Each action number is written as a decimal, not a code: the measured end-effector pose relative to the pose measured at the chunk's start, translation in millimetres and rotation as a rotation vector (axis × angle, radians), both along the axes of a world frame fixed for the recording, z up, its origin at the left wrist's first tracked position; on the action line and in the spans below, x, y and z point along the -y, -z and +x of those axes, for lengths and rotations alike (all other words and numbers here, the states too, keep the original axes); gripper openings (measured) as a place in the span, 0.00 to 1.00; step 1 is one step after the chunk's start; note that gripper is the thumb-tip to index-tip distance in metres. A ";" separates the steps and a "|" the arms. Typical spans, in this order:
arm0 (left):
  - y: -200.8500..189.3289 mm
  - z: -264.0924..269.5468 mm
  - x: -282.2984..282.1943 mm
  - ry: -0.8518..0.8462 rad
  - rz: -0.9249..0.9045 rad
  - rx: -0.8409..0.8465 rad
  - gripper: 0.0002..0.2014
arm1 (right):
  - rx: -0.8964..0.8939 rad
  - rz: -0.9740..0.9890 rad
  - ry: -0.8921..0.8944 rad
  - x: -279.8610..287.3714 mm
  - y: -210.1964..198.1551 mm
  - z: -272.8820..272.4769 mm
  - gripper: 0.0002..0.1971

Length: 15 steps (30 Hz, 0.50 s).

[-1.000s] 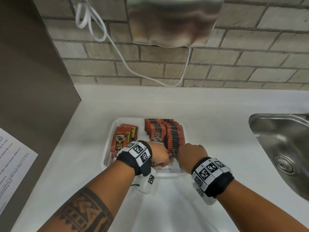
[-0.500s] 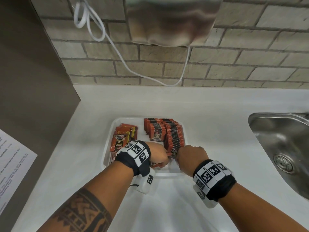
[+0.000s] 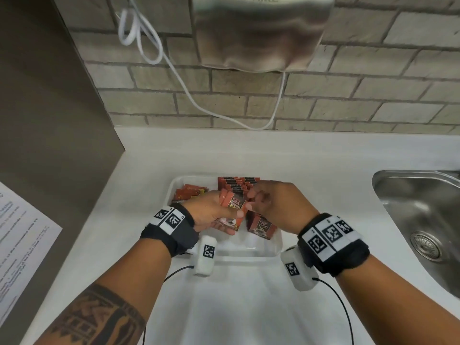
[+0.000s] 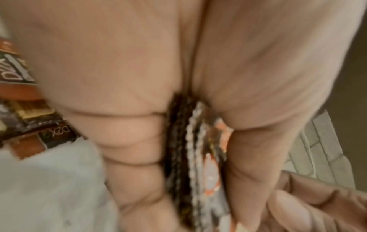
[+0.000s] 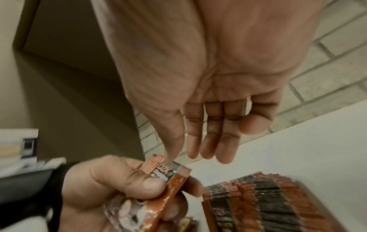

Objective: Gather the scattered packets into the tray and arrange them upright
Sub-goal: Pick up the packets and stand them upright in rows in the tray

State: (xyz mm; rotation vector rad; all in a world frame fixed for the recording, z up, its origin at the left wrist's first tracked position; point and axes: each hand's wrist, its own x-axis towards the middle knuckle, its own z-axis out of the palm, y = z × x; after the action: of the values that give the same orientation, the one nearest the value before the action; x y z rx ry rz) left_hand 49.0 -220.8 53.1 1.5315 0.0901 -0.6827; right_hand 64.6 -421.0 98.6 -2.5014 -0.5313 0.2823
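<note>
Left hand (image 3: 211, 210) grips a small bundle of packets (image 3: 232, 207), count unclear, above the one tray (image 3: 249, 250) near the desk's (image 3: 323, 170) back edge. Right hand (image 3: 278, 205), fingers loosely extended, touches the bundle's top; two upright rows (image 3: 237, 184) behind.

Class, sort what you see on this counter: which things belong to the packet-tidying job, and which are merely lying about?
Belongs to the job:
- tray
- upright rows of packets
- bunch of packets gripped by the left hand
- right hand, fingers at that bunch
- loose packets in the tray's left part

Just lying about:
- sink
- hand dryer
- white cable
- printed sheet
</note>
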 end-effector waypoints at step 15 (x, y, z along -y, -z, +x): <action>-0.9 -6.3 -15.4 -0.121 0.013 0.235 0.17 | 0.013 0.077 -0.060 -27.0 -22.6 25.5 0.03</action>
State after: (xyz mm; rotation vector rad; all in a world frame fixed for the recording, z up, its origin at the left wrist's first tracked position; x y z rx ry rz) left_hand 42.7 -205.4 54.0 1.5943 0.0092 -0.4040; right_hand 90.1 -394.0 121.2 -2.4172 -0.6121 0.2644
